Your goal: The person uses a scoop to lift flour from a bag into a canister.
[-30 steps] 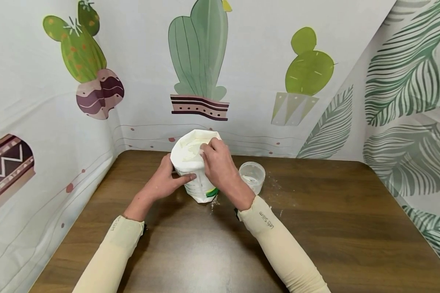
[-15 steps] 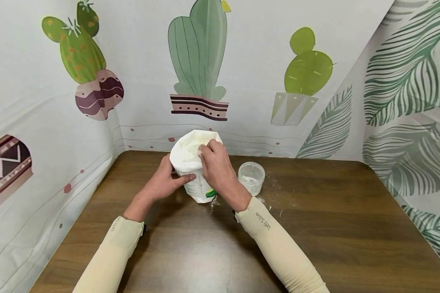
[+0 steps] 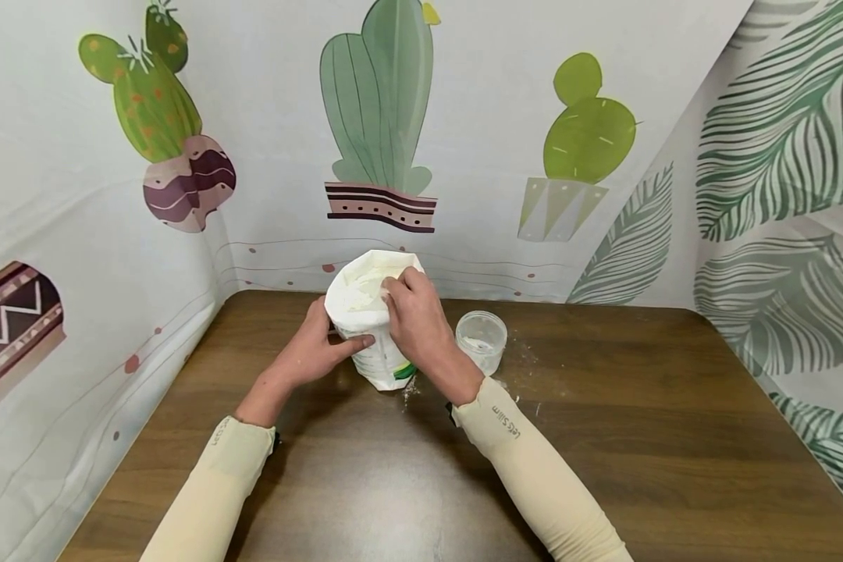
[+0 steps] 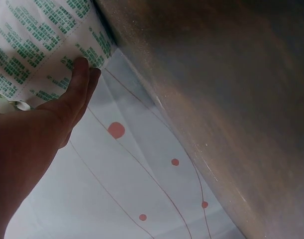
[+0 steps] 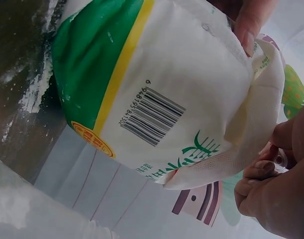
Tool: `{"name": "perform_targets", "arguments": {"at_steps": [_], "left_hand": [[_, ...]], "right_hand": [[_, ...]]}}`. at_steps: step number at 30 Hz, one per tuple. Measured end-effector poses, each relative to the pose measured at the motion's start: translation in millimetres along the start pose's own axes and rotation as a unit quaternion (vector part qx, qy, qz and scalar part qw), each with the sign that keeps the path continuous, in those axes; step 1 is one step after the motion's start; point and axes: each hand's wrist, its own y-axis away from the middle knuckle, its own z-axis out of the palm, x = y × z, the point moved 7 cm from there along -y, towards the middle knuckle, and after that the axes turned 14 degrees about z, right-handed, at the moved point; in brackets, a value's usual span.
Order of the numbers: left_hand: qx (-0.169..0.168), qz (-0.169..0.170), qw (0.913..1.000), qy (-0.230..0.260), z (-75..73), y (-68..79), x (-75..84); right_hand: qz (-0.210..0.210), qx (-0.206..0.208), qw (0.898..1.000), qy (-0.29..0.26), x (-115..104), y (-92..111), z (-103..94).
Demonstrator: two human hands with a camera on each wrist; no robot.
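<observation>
A white flour bag point(image 3: 379, 343) with green and yellow print stands near the back of the table, its top folded outward and white powder point(image 3: 364, 290) inside. My left hand point(image 3: 312, 347) holds the bag's left side, thumb across the front and fingers on the far side. Over the right side of the opening, my right hand point(image 3: 419, 316) has its fingers curled. The right wrist view shows these fingers pinching a thin pale handle point(image 5: 279, 159) with a rounded end; the rest of it is hidden.
Just right of the bag is a clear round plastic tub point(image 3: 481, 342) with some white powder in it. Spilled powder point(image 3: 409, 390) dusts the brown table point(image 3: 365, 484). Behind it hangs a cactus-print cloth point(image 3: 478, 156).
My right hand shifts slightly left over the bag's opening, then stays about there. The surface of the powder looks a little changed. My left hand and the tub keep their places.
</observation>
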Motion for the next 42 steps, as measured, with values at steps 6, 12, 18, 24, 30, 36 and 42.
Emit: {"name": "perform_targets", "arguments": {"at_steps": [6, 12, 18, 24, 30, 36, 42], "left_hand": [[-0.001, -0.01, 0.9999, 0.001, 0.5, 0.6, -2.3], [-0.004, -0.032, 0.9994, -0.013, -0.2, 4.2, -2.4], [-0.002, -0.038, 0.9991, -0.016, -1.2, 5.7, -0.2], [0.0, -0.03, 0.9995, -0.004, -1.3, 5.6, 0.7], [0.005, -0.027, 0.9996, 0.006, -0.9, 6.1, -0.1], [0.013, -0.016, 0.9997, 0.011, -2.0, 2.1, 10.5], [0.011, -0.003, 0.9999, 0.013, -3.4, -0.7, 20.8]], "right_hand": [[0.019, -0.003, 1.0, -0.003, 3, -3, -4.0], [0.034, -0.008, 0.999, -0.025, 6, -4, -6.4], [0.06, -0.018, 0.997, -0.036, 11, -4, -8.8], [0.082, -0.02, 0.995, -0.054, 15, -5, -13.7], [0.102, -0.023, 0.992, -0.073, 19, -6, -17.4], [0.103, -0.018, 0.991, -0.086, 21, -7, -21.1], [0.101, -0.017, 0.99, -0.096, 24, -6, -22.1]]}}
